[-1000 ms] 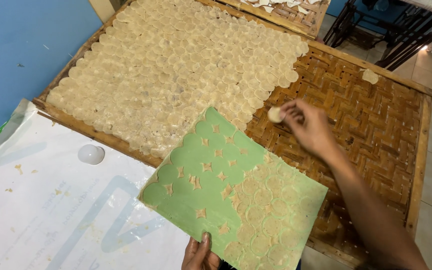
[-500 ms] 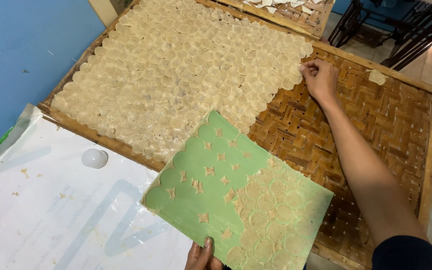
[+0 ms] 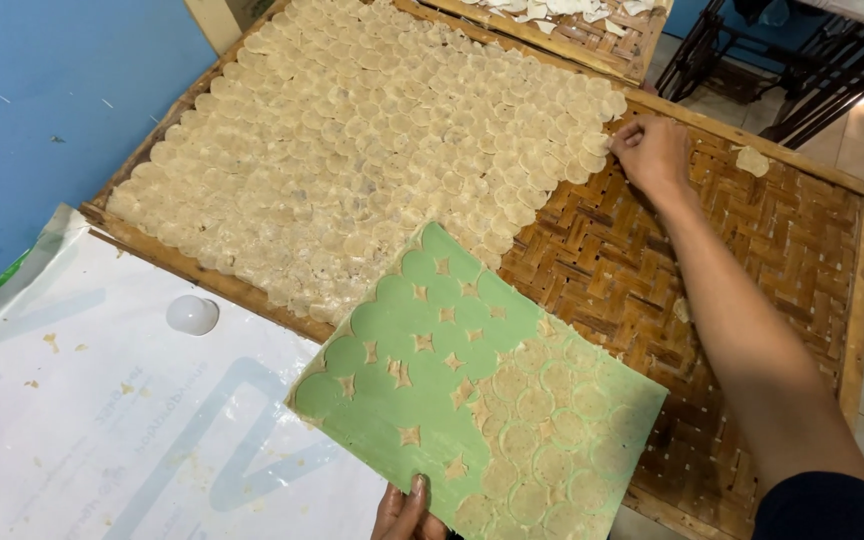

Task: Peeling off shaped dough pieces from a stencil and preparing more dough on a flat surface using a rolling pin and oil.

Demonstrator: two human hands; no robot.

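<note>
My left hand (image 3: 404, 513) grips the near edge of a green board (image 3: 422, 350) that still carries thin pale dough rounds (image 3: 542, 440) on its right half, with small star-shaped scraps on the bare left half. My right hand (image 3: 655, 152) reaches to the far side of the woven bamboo tray (image 3: 752, 250), fingertips pressed down at the edge of the sheet of overlapping dough rounds (image 3: 372, 150) that covers the tray's left part. Whether a round is still under the fingers is hidden.
A single loose round (image 3: 752, 160) lies near the tray's far rim. A white plastic-covered sheet (image 3: 102, 430) with a small white dome-shaped object (image 3: 192, 314) lies left. A second tray (image 3: 572, 25) sits beyond, a blue wall at left, dark metal legs at top right.
My right hand carried a dough round from beside the green board up to the far edge of the laid rounds and now presses there. The green board stayed in my left hand.
</note>
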